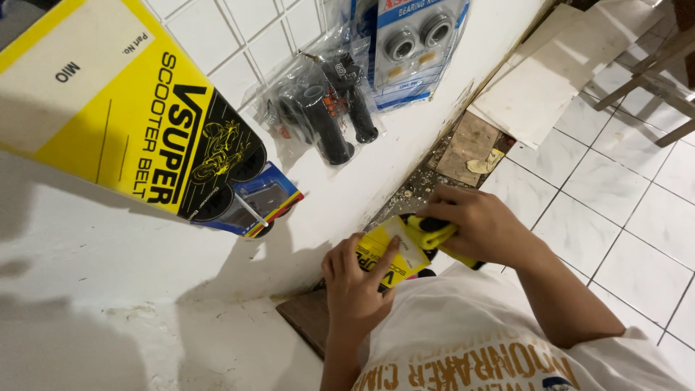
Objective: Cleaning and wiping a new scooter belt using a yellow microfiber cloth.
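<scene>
I hold a small yellow cardboard sleeve with a black belt inside it, low against the white wall. My left hand grips its near end from below, fingers curled over the card. My right hand closes on the far end, where a yellow and black strip sticks out. A larger yellow and black belt sleeve hangs on the wall above left, apart from both hands.
Black handlebar grips in clear bags and a blue bearing pack hang on the tiled wall. A dark wooden piece lies below my left hand. White floor tiles, loose tile slabs and rubble lie to the right.
</scene>
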